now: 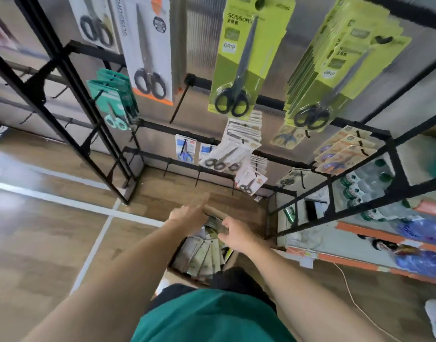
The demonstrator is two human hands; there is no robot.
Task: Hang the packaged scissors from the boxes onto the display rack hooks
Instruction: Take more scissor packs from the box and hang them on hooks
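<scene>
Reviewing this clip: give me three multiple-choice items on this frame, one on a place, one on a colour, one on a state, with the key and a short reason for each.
1. Where is the cardboard box of packaged scissors?
A. on the floor below the hands
B. on a rack hook
C. on the right shelf

2. What colour are the cards of the scissors packs hanging top centre?
A. red
B. lime green
C. white

3. What is the right hand doing?
A. hanging idle
B. gripping a pack at the box
C. pressing the rack

Key: 1 A, the box sits on the wood floor under both arms. 2 B, the cards are lime green. 3 B, its fingers curl round a pack above the box.
</scene>
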